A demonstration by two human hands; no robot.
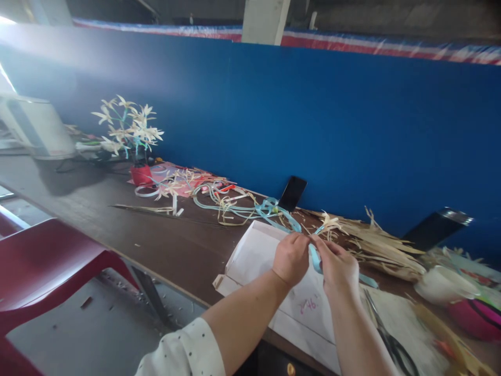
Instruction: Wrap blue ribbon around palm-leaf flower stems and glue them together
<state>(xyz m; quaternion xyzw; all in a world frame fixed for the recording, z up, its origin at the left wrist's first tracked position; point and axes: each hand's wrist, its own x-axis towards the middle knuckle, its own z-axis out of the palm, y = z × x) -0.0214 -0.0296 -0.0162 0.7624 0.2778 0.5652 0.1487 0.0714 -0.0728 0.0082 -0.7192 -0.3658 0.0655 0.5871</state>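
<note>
Over a white cardboard box lid [256, 250] with pink writing, my two hands meet at the fingertips. My left hand [293, 257] is closed, its fingers pinched on a thin stem. My right hand [337, 263] pinches the same spot, and a light blue ribbon [315, 259] hangs between the hands. Just above them shows a pale straw flower [331, 223], apparently on the pinched stem. More blue ribbon [270, 208] lies in loops behind the box. Black scissors [391, 339] rest to the right of my right forearm.
A pot [141, 175] with straw flowers stands at the left. A phone [293, 193] leans against the blue partition [332, 125]. Dry strips [385, 253], a white bowl [446, 284] and a dark tumbler [436, 228] are at the right. A red chair [50, 261] stands left of the table.
</note>
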